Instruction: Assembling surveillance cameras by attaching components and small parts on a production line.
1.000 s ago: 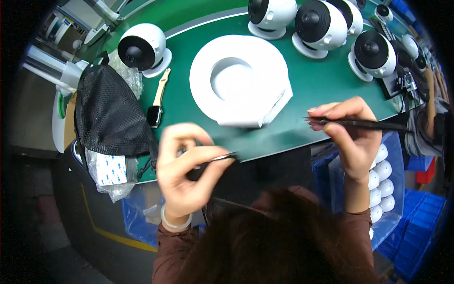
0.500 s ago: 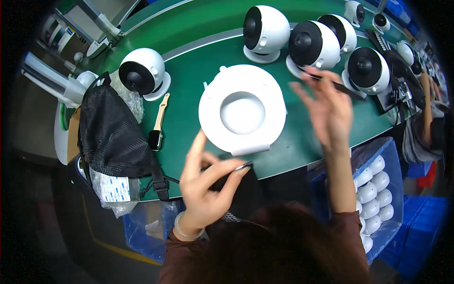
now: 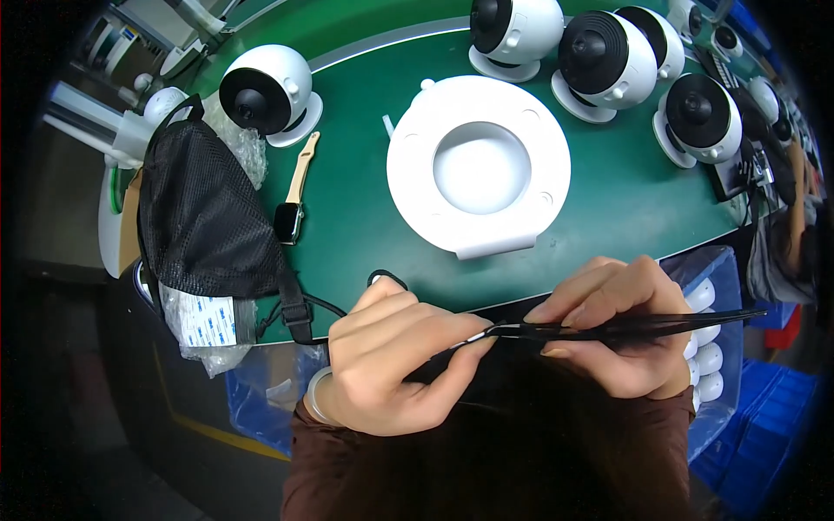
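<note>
Near the table's front edge, my left hand (image 3: 395,365) pinches a small, thin, black and pale strip-like piece (image 3: 472,339) between thumb and forefinger. A black rounded end (image 3: 387,278) shows past its other fingers; whether it belongs to the same piece I cannot tell. My right hand (image 3: 621,330) is closed round black tweezers (image 3: 704,321). Their tips point left and meet the piece at my left fingertips. Just beyond both hands a white round housing (image 3: 413,187) with a wide round opening lies on the green table (image 3: 347,187).
White ball-shaped cameras with black fronts stand along the back, one (image 3: 295,78) at the left and one (image 3: 717,130) at the right. A watch (image 3: 289,221) and a black mesh bag (image 3: 213,217) lie on the left. A blue-lined bin (image 3: 725,365) of white shells is at lower right.
My right hand has come down and left from over the table with the tweezers, bringing their tips to the piece in my left hand. The whole view has shifted a little.
</note>
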A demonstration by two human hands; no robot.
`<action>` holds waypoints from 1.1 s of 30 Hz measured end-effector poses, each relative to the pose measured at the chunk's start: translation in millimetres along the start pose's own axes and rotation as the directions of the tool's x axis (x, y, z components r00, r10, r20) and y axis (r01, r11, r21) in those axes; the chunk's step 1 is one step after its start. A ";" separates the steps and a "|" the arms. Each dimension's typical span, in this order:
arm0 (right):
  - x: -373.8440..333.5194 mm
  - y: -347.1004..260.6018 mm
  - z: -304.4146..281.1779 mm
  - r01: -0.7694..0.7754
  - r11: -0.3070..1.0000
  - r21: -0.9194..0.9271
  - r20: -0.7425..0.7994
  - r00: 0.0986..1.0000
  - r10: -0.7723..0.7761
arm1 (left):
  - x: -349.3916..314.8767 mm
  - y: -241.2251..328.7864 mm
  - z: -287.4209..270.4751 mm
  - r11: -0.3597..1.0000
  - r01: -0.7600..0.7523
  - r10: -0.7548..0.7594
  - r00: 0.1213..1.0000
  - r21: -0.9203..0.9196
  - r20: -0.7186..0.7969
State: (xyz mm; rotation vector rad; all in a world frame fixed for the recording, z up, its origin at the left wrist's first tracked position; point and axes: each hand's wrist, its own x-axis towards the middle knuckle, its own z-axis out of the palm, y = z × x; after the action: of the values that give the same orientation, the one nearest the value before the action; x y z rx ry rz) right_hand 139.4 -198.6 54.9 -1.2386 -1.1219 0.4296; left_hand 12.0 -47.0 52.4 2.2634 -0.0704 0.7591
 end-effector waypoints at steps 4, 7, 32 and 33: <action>-0.7 0.1 4.9 -0.055 0.998 0.035 -0.011 0.998 0.055 | -0.8 2.2 -2.2 1.000 0.000 0.000 1.000 0.000 -0.003; 0.1 -1.5 5.0 -0.042 0.999 -0.004 -0.001 0.999 0.042 | -0.8 2.3 -3.0 1.000 -0.018 0.018 1.000 0.005 -0.003; -7.2 6.3 12.0 0.392 0.919 -0.054 0.071 0.919 -0.388 | -7.0 -30.5 -0.7 0.909 0.401 -0.370 0.901 0.111 -0.226; 1.4 -3.9 6.0 0.276 0.946 -0.171 0.148 0.956 -0.252 | -13.8 -31.6 0.1 0.941 0.339 -0.329 0.921 0.012 -0.209</action>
State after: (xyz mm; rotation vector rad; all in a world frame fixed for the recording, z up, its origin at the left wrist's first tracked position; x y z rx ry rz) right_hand 133.8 -195.7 58.5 -1.2161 -1.4421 0.1999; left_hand 9.1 -26.4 24.9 2.1492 0.4269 0.8073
